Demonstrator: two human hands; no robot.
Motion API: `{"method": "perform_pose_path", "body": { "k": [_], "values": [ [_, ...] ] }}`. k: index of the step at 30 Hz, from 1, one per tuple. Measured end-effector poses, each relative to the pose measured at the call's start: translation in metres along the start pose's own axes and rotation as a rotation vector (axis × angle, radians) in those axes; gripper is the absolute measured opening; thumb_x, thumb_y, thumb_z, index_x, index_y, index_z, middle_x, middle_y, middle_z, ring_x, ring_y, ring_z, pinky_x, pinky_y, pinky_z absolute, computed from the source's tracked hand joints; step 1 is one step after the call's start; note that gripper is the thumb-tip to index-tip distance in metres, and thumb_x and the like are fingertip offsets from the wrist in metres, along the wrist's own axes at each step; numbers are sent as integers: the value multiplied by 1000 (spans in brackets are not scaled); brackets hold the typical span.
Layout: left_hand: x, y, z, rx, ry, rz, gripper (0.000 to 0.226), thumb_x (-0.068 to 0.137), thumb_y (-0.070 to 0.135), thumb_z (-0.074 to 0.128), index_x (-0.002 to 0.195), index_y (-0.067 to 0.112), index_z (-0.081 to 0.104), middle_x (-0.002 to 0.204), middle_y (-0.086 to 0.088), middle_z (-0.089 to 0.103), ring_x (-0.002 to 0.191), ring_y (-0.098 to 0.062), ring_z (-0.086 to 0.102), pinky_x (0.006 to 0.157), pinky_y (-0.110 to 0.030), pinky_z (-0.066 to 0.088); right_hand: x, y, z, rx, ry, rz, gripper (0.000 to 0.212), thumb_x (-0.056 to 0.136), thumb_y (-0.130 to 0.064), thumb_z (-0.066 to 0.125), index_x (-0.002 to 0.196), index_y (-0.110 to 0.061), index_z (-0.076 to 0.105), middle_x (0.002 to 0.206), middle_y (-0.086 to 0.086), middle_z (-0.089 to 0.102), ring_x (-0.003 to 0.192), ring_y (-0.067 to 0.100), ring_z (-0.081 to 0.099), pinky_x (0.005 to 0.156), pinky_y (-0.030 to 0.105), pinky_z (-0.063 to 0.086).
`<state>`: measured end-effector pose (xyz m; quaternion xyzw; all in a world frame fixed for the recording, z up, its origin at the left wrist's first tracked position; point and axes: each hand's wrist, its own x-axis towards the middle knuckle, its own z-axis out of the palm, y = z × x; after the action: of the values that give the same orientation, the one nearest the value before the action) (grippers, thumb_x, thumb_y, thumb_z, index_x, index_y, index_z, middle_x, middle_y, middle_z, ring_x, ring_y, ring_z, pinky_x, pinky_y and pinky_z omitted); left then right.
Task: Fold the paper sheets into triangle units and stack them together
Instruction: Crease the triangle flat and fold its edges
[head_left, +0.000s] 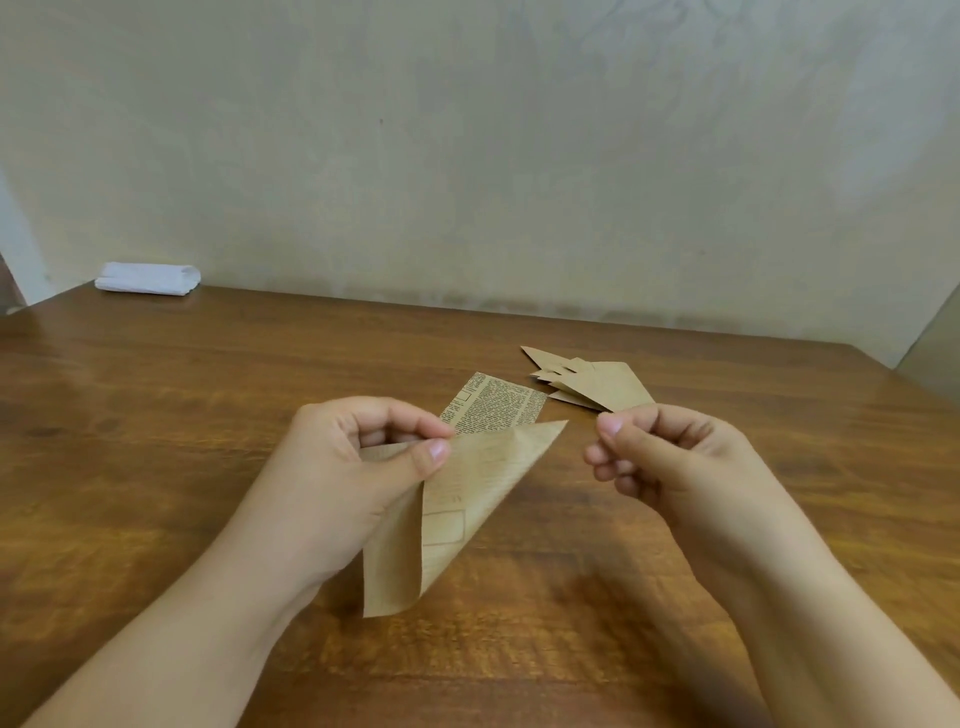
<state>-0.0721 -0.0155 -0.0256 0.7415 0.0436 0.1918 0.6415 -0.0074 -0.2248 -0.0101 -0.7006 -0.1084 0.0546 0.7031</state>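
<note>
Newsprint-patterned tan paper sheet (467, 499), partly folded, hangs above the brown wooden table (156, 415), pinched by the left hand (358, 467). Right hand (670, 457) hovers beside it, fingers curled, holding nothing. Folded tan paper triangles (597, 384) lie piled behind.

The left hand (363, 457), at the centre of the frame, pinches with thumb and forefinger. The right hand (660, 457), centre right, has curled fingers and holds nothing.

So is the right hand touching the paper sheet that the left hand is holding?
Apart. The head view shows bare table between the right hand and the nearest corner of the paper sheet, which the left hand pinches alone.
</note>
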Motion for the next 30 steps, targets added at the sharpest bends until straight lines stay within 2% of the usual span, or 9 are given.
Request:
{"method": "perform_pose_path", "body": {
  "k": [1, 3, 5, 7, 13, 17, 21, 24, 30],
  "values": [
    [0, 1, -1, -11, 4, -2, 23, 74, 4, 75, 73, 28, 77, 71, 2, 73, 68, -5, 66, 65, -21, 50, 1, -1, -2, 12, 16, 13, 12, 75, -22, 71, 65, -17, 69, 65, 4, 70, 56, 6, 62, 63, 24, 45],
    [0, 1, 0, -13, -6, 3, 22, 73, 6, 76, 73, 28, 77, 71, 1, 73, 68, -5, 67, 64, -20, 50, -1, -3, -1, 31, -10, 43, 17, 69, -34, 71, 64, -18, 71, 68, 4, 71, 57, 5, 62, 59, 22, 48],
    [-2, 2, 2, 0, -25, 11, 21, 73, 8, 76, 73, 29, 77, 72, 2, 73, 69, -4, 67, 62, -19, 50, -5, -4, 6, 7, -104, 66, 28, 58, -48, 70, 63, -22, 74, 69, 2, 72, 58, 4, 61, 53, 16, 49],
    [-3, 2, 3, 5, -43, 21, 21, 73, 9, 76, 73, 30, 77, 72, 3, 73, 69, -3, 67, 60, -19, 50, -9, -2, 14, -66, -172, 54, 32, 54, -52, 70, 62, -22, 73, 65, 1, 70, 59, 5, 60, 53, 14, 47],
    [-4, 1, 5, 0, -41, 39, 19, 71, 10, 77, 75, 29, 77, 74, 0, 74, 70, -6, 67, 64, -21, 50, -8, 3, 16, -84, -168, -49, 14, 80, -14, 70, 71, -3, 70, 59, 2, 69, 52, 3, 58, 50, 12, 42],
    [-3, 2, 3, 7, -29, 50, 21, 72, 8, 76, 74, 29, 77, 74, 1, 74, 71, -8, 68, 66, -23, 50, -8, 5, 16, -107, -157, -84, 21, 87, -15, 63, 70, -8, 73, 63, 1, 71, 57, 5, 61, 52, 13, 44],
    [-4, 4, 4, -17, -38, 58, 17, 69, 12, 76, 73, 29, 77, 73, 1, 74, 69, -6, 67, 61, -21, 52, -8, 4, 18, -84, -143, -98, 26, 91, -15, 56, 73, -10, 74, 68, 2, 71, 61, 7, 63, 54, 16, 46],
    [-4, 4, 4, -36, -27, 59, 14, 65, 17, 76, 73, 28, 77, 72, 0, 73, 68, -7, 67, 58, -20, 53, -8, 2, 20, -19, -138, -81, 37, 93, -10, 50, 67, -15, 76, 66, 2, 70, 59, 9, 63, 53, 18, 47],
    [-5, 5, 2, -51, -11, 109, 16, 57, 31, 75, 72, 28, 77, 70, 0, 72, 66, -5, 66, 57, -19, 53, -12, 0, 20, -83, -115, -171, 21, 83, -22, 65, 64, -17, 73, 63, 2, 70, 57, 8, 62, 52, 18, 48]
  ]
}}
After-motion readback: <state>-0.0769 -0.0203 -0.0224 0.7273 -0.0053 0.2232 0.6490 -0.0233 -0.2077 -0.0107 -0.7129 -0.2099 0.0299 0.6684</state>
